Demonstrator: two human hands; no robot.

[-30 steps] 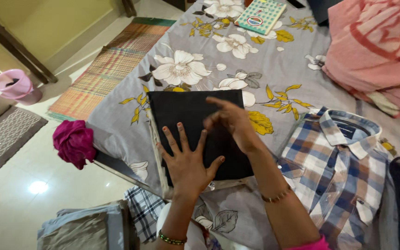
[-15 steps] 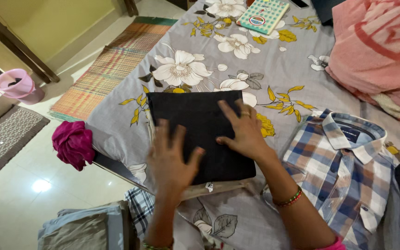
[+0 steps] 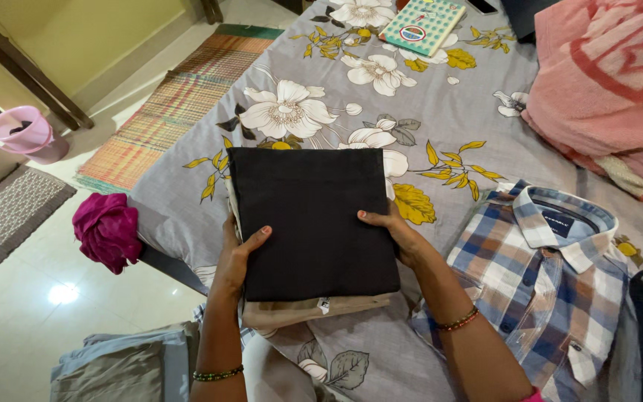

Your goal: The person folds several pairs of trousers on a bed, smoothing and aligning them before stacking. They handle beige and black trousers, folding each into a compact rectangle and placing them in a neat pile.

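A folded black garment (image 3: 310, 216) lies on top of a folded beige garment (image 3: 314, 309) on the grey flowered bedsheet (image 3: 351, 89). My left hand (image 3: 234, 253) grips the left side of this stack, thumb on top of the black cloth. My right hand (image 3: 396, 231) grips the right side the same way, fingers tucked beneath. Both wrists wear bangles.
A folded blue-and-brown checked shirt (image 3: 552, 275) lies right of the stack. A pink blanket (image 3: 612, 82) sits at the far right, a patterned notebook (image 3: 420, 24) at the bed's far end. A magenta cloth (image 3: 106, 231), a pink bucket (image 3: 24, 134), floor mats and folded clothes (image 3: 128, 368) are to the left.
Both hands left the top of the black garment, where they were pressing it flat, and moved to the stack's two sides, now gripping it.
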